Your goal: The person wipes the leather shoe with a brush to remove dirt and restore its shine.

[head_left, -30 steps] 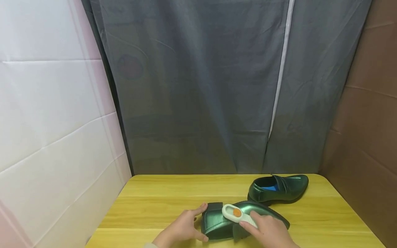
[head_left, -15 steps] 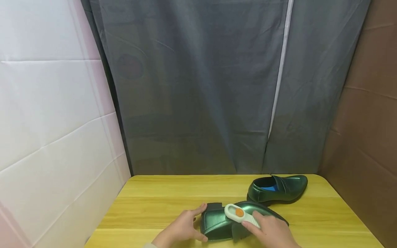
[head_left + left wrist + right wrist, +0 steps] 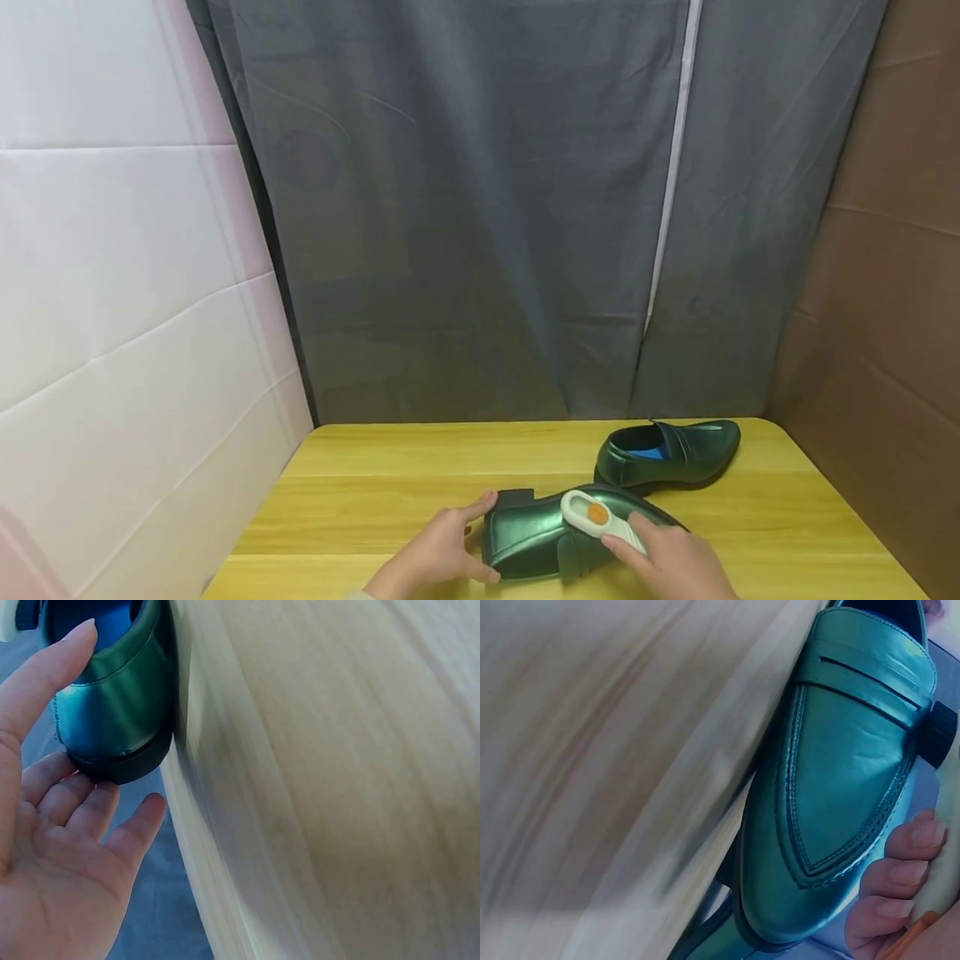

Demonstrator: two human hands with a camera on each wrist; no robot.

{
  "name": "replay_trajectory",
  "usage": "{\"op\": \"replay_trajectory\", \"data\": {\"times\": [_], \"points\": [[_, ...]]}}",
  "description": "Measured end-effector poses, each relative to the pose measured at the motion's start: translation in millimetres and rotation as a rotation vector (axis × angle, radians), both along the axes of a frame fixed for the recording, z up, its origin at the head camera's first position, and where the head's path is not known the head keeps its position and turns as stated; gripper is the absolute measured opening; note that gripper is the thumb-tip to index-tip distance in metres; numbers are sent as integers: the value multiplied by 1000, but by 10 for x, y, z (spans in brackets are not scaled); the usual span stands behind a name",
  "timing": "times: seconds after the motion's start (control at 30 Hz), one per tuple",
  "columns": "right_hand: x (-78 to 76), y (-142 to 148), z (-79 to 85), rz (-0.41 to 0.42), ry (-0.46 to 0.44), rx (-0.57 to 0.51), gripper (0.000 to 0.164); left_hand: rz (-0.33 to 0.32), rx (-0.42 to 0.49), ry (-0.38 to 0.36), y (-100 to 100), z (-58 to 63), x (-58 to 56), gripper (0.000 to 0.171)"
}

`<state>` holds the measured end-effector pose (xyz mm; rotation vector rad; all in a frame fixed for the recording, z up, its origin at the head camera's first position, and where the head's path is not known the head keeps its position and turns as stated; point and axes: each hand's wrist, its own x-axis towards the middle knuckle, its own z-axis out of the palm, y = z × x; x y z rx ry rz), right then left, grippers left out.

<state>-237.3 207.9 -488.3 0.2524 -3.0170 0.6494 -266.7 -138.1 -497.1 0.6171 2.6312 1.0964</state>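
Note:
A dark green loafer (image 3: 525,537) lies on its side at the table's front, sole facing away and toe to the right. My left hand (image 3: 442,546) holds it by the heel, with the thumb at the collar and fingers at the heel block in the left wrist view. A white-handled brush (image 3: 581,510) with an orange button is gripped by my right hand (image 3: 675,562), fingers curled round the handle. Its black bristles (image 3: 937,735) meet the loafer's side near the strap in the right wrist view.
A second green loafer (image 3: 697,458) with a blue insole stands upright behind, at the back right of the yellow wooden table (image 3: 390,483). Grey curtain (image 3: 465,250) hangs behind, with a white panel left and a brown one right.
My right hand has slid the brush rightward along the loafer's side, from near the heel toward the toe. The left hand keeps its hold on the heel.

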Motion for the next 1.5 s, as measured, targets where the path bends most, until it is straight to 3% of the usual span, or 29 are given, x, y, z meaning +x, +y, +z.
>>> {"op": "replay_trajectory", "data": {"times": [0.3,1.13,1.5], "points": [[-4,97,-45,-30,-27,-4,51,6,-21,33,29,6,-22,105],[82,443,-126,-114,-57,-16,48,0,-33,29,3,-5,-30,103],[117,528,-132,-135,-89,1,54,-3,-38,44,17,-16,-36,103]]}}
